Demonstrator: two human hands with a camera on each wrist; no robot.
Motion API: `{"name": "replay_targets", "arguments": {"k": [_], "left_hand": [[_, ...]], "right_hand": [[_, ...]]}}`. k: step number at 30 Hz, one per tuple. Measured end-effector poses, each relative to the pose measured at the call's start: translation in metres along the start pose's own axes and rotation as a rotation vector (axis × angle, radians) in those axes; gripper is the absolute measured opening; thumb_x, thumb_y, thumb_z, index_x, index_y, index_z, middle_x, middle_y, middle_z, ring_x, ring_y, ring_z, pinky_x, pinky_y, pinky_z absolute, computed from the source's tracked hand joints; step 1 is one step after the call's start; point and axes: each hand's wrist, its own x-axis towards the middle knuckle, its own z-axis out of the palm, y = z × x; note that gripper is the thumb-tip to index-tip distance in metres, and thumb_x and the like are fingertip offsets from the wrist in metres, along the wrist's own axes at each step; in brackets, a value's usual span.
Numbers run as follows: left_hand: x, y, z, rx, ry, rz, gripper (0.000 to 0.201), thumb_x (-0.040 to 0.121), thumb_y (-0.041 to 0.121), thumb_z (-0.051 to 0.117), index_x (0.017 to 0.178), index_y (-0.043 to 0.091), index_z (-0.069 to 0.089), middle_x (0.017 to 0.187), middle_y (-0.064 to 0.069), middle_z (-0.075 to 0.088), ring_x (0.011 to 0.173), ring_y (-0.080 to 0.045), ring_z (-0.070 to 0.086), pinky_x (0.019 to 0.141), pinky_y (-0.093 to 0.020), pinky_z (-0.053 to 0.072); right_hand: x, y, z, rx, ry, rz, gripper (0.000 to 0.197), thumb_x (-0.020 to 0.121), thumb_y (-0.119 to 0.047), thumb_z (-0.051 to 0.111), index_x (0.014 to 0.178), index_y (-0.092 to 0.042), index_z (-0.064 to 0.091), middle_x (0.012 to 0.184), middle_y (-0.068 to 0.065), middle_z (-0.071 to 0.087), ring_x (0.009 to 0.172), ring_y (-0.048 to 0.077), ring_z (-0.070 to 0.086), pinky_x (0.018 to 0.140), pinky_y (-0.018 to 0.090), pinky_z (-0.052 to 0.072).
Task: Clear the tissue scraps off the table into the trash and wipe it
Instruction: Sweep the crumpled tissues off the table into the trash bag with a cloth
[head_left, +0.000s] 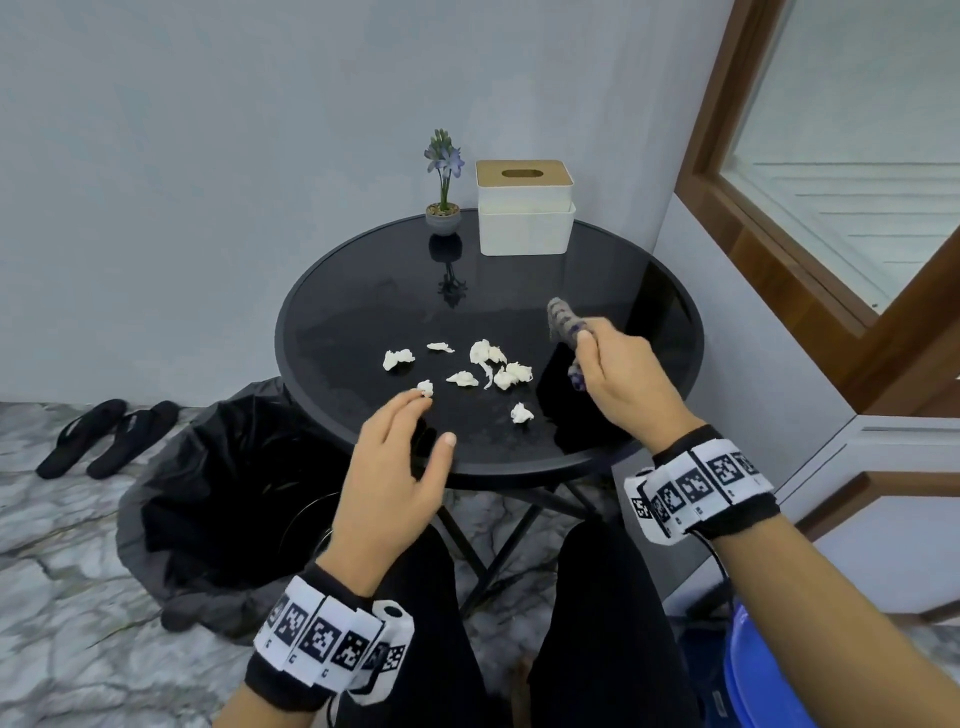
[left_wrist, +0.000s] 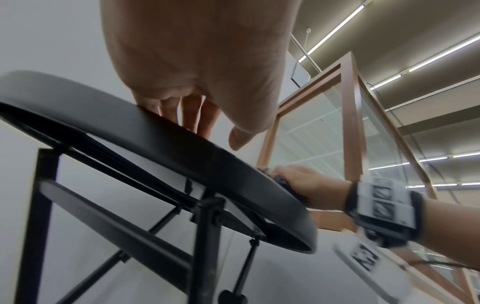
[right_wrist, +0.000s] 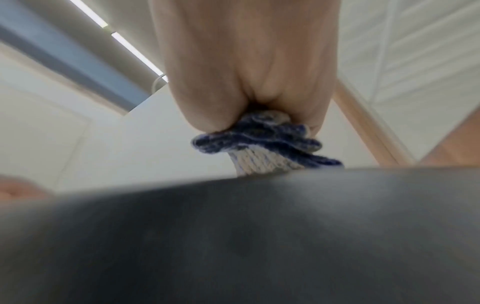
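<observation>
Several white tissue scraps lie scattered in the middle of the round black glass table. My left hand hovers over the near edge with fingers straight and thumb apart, its fingertips at a small scrap. My right hand grips a bunched blue-and-grey cloth just above the table's right half. In the right wrist view the cloth sticks out below the fist. A bin lined with a black bag stands on the floor left of the table.
A white tissue box and a small potted flower stand at the table's far edge. Black slippers lie on the marble floor at left. A blue bucket sits at lower right, and a wood-framed glass panel is to the right.
</observation>
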Motion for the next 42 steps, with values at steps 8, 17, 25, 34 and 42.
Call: {"name": "replay_targets", "arguments": {"k": [8, 17, 25, 34, 42], "left_hand": [[0.021, -0.034, -0.014, 0.116, -0.012, -0.064, 0.055, 0.094, 0.04, 0.056, 0.14, 0.009, 0.049, 0.148, -0.003, 0.046, 0.139, -0.015, 0.036, 0.113, -0.022, 0.022], [0.019, -0.044, -0.003, 0.217, 0.014, -0.046, 0.06, 0.094, 0.046, 0.045, 0.139, 0.006, 0.049, 0.147, -0.008, 0.047, 0.137, -0.023, 0.041, 0.114, -0.038, 0.029], [0.015, -0.047, 0.002, 0.198, 0.066, -0.033, 0.055, 0.094, 0.04, 0.049, 0.137, 0.007, 0.051, 0.147, -0.007, 0.047, 0.133, -0.023, 0.045, 0.112, -0.035, 0.029], [0.012, -0.048, 0.001, 0.165, 0.105, -0.04, 0.055, 0.094, 0.036, 0.05, 0.14, 0.006, 0.047, 0.151, -0.007, 0.043, 0.133, -0.022, 0.044, 0.112, -0.033, 0.029], [0.011, -0.047, 0.002, 0.129, 0.104, -0.061, 0.055, 0.093, 0.035, 0.053, 0.14, 0.006, 0.047, 0.15, -0.006, 0.043, 0.131, -0.023, 0.046, 0.112, -0.034, 0.031]], "right_hand": [[-0.02, -0.003, 0.05, -0.276, -0.082, -0.024, 0.063, 0.095, -0.037, 0.009, 0.122, -0.002, 0.053, 0.132, 0.019, 0.054, 0.13, 0.034, 0.044, 0.112, 0.044, 0.031], [-0.017, -0.047, 0.086, -0.352, -0.1, 0.032, 0.074, 0.086, -0.033, -0.006, 0.122, -0.001, 0.05, 0.134, 0.022, 0.049, 0.131, 0.038, 0.036, 0.111, 0.048, 0.029], [0.009, -0.084, 0.113, -0.301, -0.203, 0.082, 0.053, 0.093, -0.025, 0.017, 0.132, 0.003, 0.041, 0.141, 0.023, 0.041, 0.137, 0.038, 0.028, 0.115, 0.05, 0.023], [0.014, -0.123, 0.094, 0.112, -0.153, 0.027, 0.034, 0.101, -0.018, 0.031, 0.117, 0.001, 0.054, 0.117, 0.021, 0.059, 0.106, 0.038, 0.055, 0.091, 0.044, 0.044], [0.036, -0.091, 0.033, 0.081, 0.036, 0.11, 0.038, 0.102, -0.027, 0.028, 0.105, -0.001, 0.055, 0.106, 0.022, 0.063, 0.098, 0.038, 0.056, 0.073, 0.034, 0.035]]}}
